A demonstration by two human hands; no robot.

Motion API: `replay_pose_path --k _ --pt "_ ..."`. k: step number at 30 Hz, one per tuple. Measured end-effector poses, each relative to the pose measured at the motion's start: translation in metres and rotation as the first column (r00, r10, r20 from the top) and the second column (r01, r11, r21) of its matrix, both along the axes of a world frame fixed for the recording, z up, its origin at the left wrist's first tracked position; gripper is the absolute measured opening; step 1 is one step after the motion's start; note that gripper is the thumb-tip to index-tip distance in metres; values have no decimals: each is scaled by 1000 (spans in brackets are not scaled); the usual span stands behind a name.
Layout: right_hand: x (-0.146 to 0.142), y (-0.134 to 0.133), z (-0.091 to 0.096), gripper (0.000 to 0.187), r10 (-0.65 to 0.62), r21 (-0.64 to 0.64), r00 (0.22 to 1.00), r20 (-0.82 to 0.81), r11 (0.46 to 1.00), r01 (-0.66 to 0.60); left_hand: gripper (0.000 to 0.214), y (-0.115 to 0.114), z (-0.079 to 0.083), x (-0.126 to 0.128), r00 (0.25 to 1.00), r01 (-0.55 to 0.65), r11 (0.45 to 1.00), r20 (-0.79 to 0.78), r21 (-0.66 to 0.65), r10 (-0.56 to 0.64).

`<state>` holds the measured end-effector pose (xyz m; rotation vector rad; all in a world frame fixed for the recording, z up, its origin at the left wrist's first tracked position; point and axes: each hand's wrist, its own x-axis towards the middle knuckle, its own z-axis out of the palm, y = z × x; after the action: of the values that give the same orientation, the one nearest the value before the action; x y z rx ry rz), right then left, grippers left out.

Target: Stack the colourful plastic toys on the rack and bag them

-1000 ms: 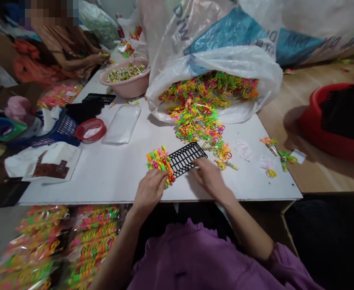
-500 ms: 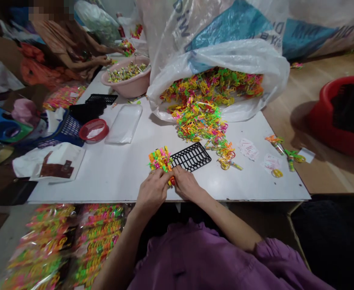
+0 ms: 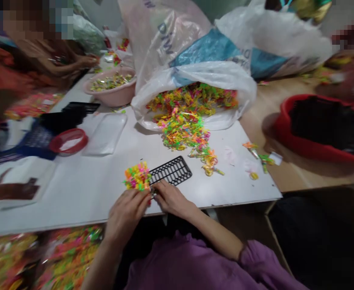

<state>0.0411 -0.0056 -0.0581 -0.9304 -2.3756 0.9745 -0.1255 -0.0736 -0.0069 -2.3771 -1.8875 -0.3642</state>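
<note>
A black plastic grid tray [image 3: 172, 171] lies tilted on the table before me, its left end filled with a row of small colourful plastic toys [image 3: 137, 175]. My left hand [image 3: 128, 207] is closed at the near side of that filled end, thumb and fingers bent against it. Close beside it, my right hand [image 3: 171, 196] has its fingers pinched at the tray's near edge. A small piece shows between the fingertips, too blurred to name. Just beyond the tray lies a loose heap of the same toys [image 3: 183, 131], spilling from a big white woven sack [image 3: 146, 80].
Clear plastic bags [image 3: 106, 135], a red basket [image 3: 68, 141] and a pink basin [image 3: 113, 94] of small pieces stand left. Paper slips and loose toys [image 3: 264, 159] lie right, near a large red tub [image 3: 281, 125]. Another person's arm [image 3: 59, 67] works at back left.
My view has swung right, so things sit further left and lower. My right hand's fingers have parted slightly from the left hand, and more of the tray's near edge shows between them.
</note>
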Motion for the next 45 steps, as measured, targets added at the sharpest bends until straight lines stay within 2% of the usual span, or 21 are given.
replay_pose_path --k 2,3,5,6,8,9,11,14,16,17,19,21,23,25,28,30,32,34,36,39,45 --pt "37 9 12 26 -153 38 987 42 988 152 33 -2 -7 -8 996 83 995 -47 59 -80" --pt "58 14 19 25 -275 75 955 108 961 268 35 -1 -10 -11 990 128 988 -72 84 -122" --pt "100 25 28 21 -511 183 811 285 859 478 36 -1 -14 -17 976 200 973 -113 117 -187" --pt "117 30 30 19 -583 238 722 373 812 533 36 -1 -15 -18 971 221 967 -124 126 -205" --pt "141 38 29 15 -623 305 598 504 776 551 37 -1 -15 -18 968 236 963 -122 133 -221" --pt "147 41 27 13 -617 316 577 536 780 540 37 -2 -15 -17 971 228 965 -108 131 -215" --pt "149 43 23 13 -610 311 590 529 787 534 35 -3 -11 -15 982 187 975 -62 121 -180" --pt "132 39 26 16 -625 221 694 358 778 588 27 -1 3 -10 997 43 987 54 152 -52" --pt "110 35 30 19 -577 45 799 168 814 579 27 9 15 -8 986 -89 969 156 229 54" --pt "96 33 30 21 -531 -73 845 62 842 534 28 16 20 -8 979 -130 960 184 248 85" --pt "65 27 27 20 -429 -317 892 -138 873 371 28 35 27 -9 990 -79 985 124 152 61" --pt "35 21 18 18 -360 -507 892 -275 842 184 30 51 27 -12 1000 25 999 8 -26 -25" --pt "11 15 8 16 -345 -615 879 -329 785 78 33 62 22 -16 993 81 986 -71 -146 -93" --pt "-5 10 -1 17 -357 -656 864 -355 754 42 34 66 16 -18 987 97 979 -109 -178 -118" --pt "-17 8 -8 19 -356 -656 848 -392 755 14 31 64 10 -19 985 90 982 -131 -165 -113" --pt "-21 6 -12 16 -320 -613 883 -344 789 47 29 63 9 -19 986 78 983 -130 -167 -101" --pt "-23 4 -16 12 -249 -491 940 -232 864 108 27 62 9 -19 988 68 981 -121 -180 -91" --pt "-22 1 -19 13 -175 -313 977 -120 941 130 26 62 7 -21 990 68 979 -111 -190 -90" --pt "-21 -2 -19 18 -121 -172 992 -42 979 112 27 62 6 -24 990 80 978 -96 -191 -99" --pt "-23 -6 -14 23 -85 -80 995 50 993 89 27 62 4 -28 990 110 978 -71 -179 -124" --pt "-35 -8 -5 23 -64 -5 974 217 998 67 29 61 1 -31 992 113 978 -31 -177 -120"
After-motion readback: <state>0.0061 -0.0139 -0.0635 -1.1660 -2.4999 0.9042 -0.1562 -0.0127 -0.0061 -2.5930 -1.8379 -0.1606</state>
